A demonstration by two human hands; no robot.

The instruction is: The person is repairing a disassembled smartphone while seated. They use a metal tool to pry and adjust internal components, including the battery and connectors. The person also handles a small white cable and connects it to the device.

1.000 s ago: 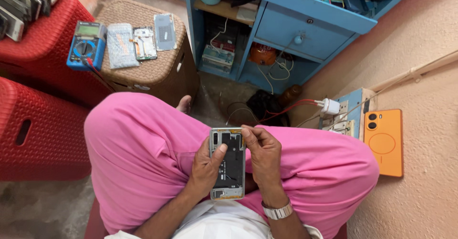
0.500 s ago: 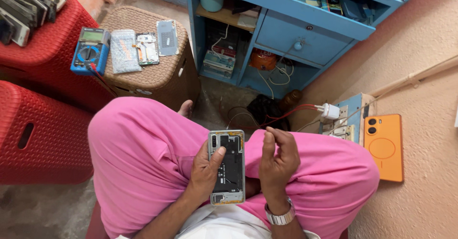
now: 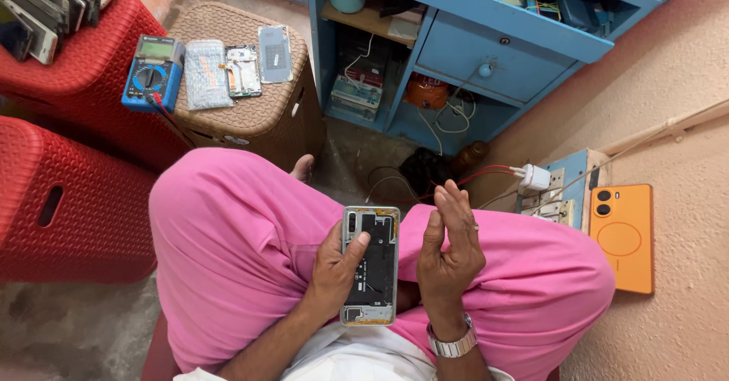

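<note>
Concrete floor and a peach wall frame my view down onto pink trousers, where the opened smartphone point(image 3: 370, 265) lies on the lap with its back cover off and dark internals showing. My left hand point(image 3: 332, 273) grasps it along its left edge, thumb lying on the black plate. What has changed in the last second: my right hand point(image 3: 449, 246) was pinching the phone's right edge and has now lifted clear, fingers straight and released, holding nothing, just beside the frame. So the phone rests on one hand alone; I judge that one handling step has ended.

Ahead, a woven brown stool point(image 3: 250, 115) carries a blue multimeter point(image 3: 153, 73), a bagged part point(image 3: 204, 74), a bare phone frame point(image 3: 242, 70) and a grey panel point(image 3: 274, 53). An orange phone point(image 3: 621, 237) lies on the floor at right, beside a switchboard with a white charger point(image 3: 535, 177). Nothing blocks the hands; cables trail by the blue cabinet point(image 3: 486, 54).
</note>
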